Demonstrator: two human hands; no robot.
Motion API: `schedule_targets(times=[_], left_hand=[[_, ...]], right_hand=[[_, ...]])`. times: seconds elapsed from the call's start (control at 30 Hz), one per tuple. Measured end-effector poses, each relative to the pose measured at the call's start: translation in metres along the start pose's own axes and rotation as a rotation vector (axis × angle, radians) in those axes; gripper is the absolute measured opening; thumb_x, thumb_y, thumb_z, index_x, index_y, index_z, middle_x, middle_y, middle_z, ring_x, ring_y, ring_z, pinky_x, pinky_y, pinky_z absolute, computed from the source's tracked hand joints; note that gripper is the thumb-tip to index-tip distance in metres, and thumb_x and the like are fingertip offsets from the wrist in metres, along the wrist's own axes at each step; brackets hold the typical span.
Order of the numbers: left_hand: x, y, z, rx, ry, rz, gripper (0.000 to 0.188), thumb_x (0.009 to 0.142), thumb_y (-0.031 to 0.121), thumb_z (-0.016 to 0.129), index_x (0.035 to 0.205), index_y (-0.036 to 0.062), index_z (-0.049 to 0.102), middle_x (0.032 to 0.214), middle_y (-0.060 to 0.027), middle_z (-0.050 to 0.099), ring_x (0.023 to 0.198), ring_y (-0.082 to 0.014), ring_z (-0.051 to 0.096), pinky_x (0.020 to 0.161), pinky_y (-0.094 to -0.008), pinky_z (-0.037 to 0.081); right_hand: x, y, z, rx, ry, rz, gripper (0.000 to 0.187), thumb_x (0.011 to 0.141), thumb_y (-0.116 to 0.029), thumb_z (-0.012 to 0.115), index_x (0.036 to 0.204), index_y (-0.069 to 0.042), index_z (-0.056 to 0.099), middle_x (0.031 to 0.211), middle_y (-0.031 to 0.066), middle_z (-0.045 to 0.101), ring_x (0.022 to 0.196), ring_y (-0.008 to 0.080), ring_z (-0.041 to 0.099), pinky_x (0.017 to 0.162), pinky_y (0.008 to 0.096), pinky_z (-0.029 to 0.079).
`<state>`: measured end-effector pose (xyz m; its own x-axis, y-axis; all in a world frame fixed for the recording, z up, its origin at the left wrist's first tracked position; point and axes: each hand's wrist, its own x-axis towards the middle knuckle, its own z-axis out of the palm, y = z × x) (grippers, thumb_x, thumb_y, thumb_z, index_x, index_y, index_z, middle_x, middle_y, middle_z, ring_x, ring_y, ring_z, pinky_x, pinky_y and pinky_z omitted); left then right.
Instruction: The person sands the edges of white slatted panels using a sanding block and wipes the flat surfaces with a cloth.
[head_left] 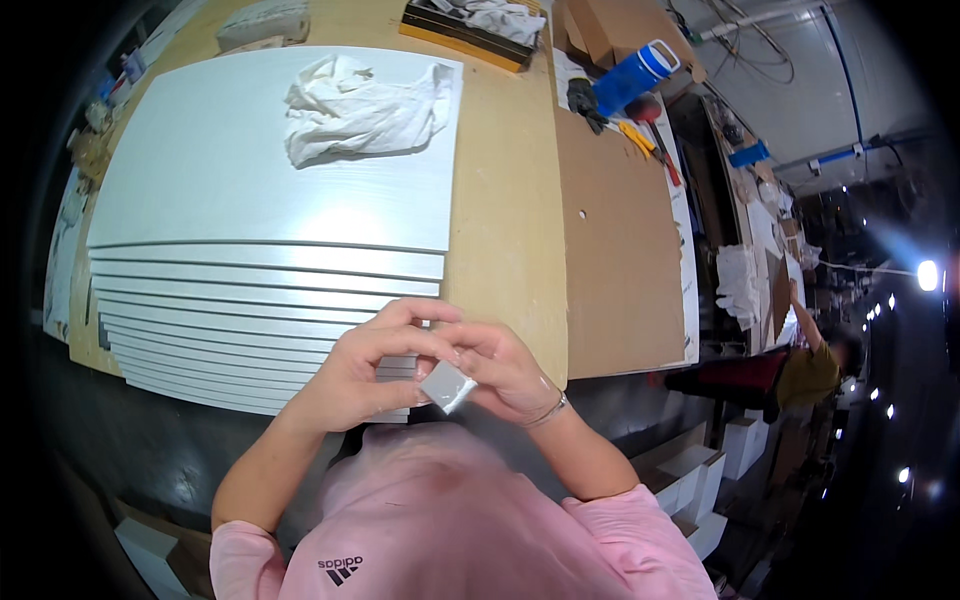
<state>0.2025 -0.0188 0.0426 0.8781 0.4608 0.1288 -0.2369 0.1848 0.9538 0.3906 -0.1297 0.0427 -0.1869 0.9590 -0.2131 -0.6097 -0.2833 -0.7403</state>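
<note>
Close to my body, both hands meet at a small grey-white square block (447, 386) with a shiny edge. My left hand (362, 362) pinches it at one side, thumb below and fingers curled above. From the other side, my right hand (505, 372) grips it with bent fingers, a bracelet on that wrist. Just beyond my hands lies a stack of white panels (215, 190), their near edges stepped like stairs. A crumpled white cloth (365, 108) rests on the top panel. The fingers partly hide the block, whose exact kind I cannot tell.
The stack lies on a tan worktable (508, 190) beside a brown board (625, 250). Toward the back right are a blue bottle (632, 82), dark gloves (585, 104) and yellow-handled pliers (636, 138). A box with cloths (470, 40) sits behind. At far right, another person (805, 375) works at a bench.
</note>
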Motion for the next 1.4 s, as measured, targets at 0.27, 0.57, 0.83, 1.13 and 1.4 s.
schedule_targets(times=[0.27,0.57,0.83,1.13,1.4], left_hand=[[0.105,0.051,-0.081,1.36,0.338,0.353,0.041,0.085,0.018,0.07,0.124,0.0067,0.066,0.141,-0.014,0.056,0.132,-0.0335,0.05,0.111,-0.0452,0.039],[0.132,0.007,-0.149,1.752,0.443,0.069,0.055,0.094,0.04,0.063,0.143,0.0157,0.054,0.151,-0.0071,0.05,0.135,-0.0343,0.047,0.115,-0.0433,0.036],[0.132,0.012,-0.142,1.741,0.481,-0.015,0.058,0.092,0.041,0.064,0.143,0.014,0.054,0.15,-0.0058,0.052,0.134,-0.0305,0.049,0.114,-0.0407,0.038],[0.132,0.012,-0.146,1.749,0.475,0.019,0.058,0.092,0.041,0.064,0.143,0.0132,0.054,0.148,-0.0062,0.053,0.133,-0.0307,0.05,0.113,-0.0406,0.039],[0.132,0.012,-0.143,1.755,0.493,0.015,0.058,0.092,0.041,0.064,0.142,0.0132,0.055,0.147,-0.0063,0.054,0.133,-0.0305,0.05,0.112,-0.0404,0.04]], right_hand=[[-0.017,0.003,-0.057,0.165,0.221,-0.192,0.046,0.096,-0.023,0.07,0.13,0.006,0.057,0.119,0.012,0.066,0.11,0.0183,0.063,0.097,0.0332,0.05],[0.02,-0.012,-0.085,-0.233,0.374,-0.338,0.031,0.094,0.002,0.063,0.124,0.005,0.057,0.118,0.0077,0.061,0.111,0.0152,0.06,0.098,0.0299,0.048],[0.037,0.002,-0.089,-0.845,0.447,-0.608,0.037,0.075,0.003,0.073,0.111,0.0,0.064,0.104,0.0113,0.06,0.093,0.0215,0.063,0.084,0.0319,0.052],[0.046,0.007,-0.078,-0.943,0.43,-0.71,0.036,0.07,0.002,0.076,0.103,0.0,0.063,0.098,0.0127,0.062,0.087,0.0252,0.062,0.077,0.0346,0.052],[0.048,0.0,-0.078,-0.954,0.475,-0.727,0.032,0.068,0.002,0.076,0.097,0.001,0.064,0.093,0.0141,0.061,0.084,0.0285,0.061,0.075,0.0354,0.051]])
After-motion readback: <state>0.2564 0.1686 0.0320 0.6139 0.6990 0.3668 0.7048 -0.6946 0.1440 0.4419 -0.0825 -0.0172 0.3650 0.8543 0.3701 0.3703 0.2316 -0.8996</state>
